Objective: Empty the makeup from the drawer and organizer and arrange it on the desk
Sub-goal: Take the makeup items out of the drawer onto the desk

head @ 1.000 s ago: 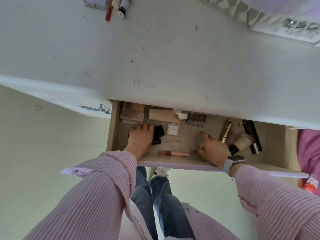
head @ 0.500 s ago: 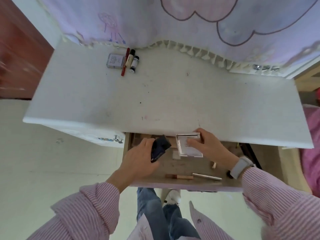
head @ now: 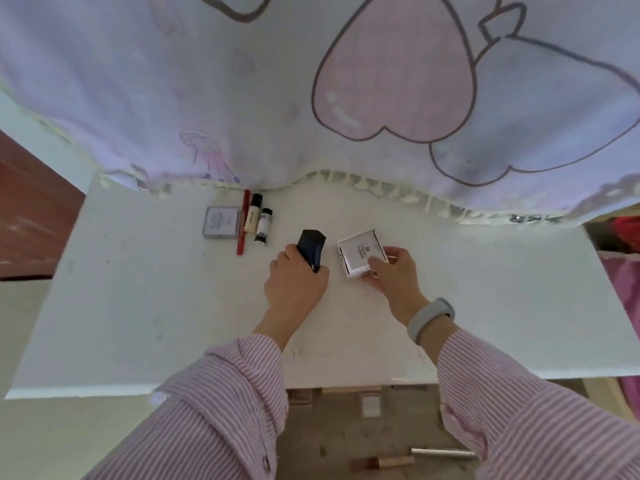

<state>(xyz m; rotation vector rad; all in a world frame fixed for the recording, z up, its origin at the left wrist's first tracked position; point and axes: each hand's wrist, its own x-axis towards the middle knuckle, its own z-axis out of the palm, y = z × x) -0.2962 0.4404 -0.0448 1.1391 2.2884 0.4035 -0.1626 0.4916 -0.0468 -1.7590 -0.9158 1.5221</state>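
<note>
My left hand grips a dark navy makeup case over the middle of the white desk. My right hand holds a white square compact just to its right. At the back of the desk lie a grey square palette, a thin red pencil and two small white tubes with black caps. Below the desk edge the open drawer shows a peach lipstick, a thin silver stick and a small white case.
A lilac cloth with pink heart drawings hangs over the back of the desk. A dark red door stands at the left, pink fabric at the right.
Both hands have lifted out of the drawer and moved up over the desk, the left carrying the navy case and the right the white compact. The view has tilted upward.
</note>
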